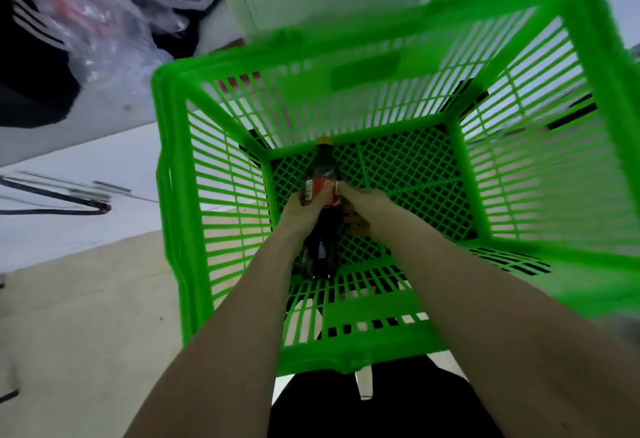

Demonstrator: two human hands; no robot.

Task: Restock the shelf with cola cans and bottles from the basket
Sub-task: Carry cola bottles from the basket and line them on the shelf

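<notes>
Bottle [322, 191] is lying on the basket [346, 60] floor, cap toward 12 o'clock, base toward 6. I'm seeing both hands down on it at the red label: left hand [303, 207] wrapping it from 9 o'clock, right hand [362, 200] closing on it from 3 o'clock, fingers curled round the body. No cans showing; this looks like the last item, though part of the floor is hidden under my arms. Lifting call: I'm keeping the grip on the label band, raising straight up clear of the slatted walls, then turning it upright before the shelf. Plastic bags [114, 11] sitting at 10 o'clock, outside the basket. Frame is blurring, so finger detail is rough.
</notes>
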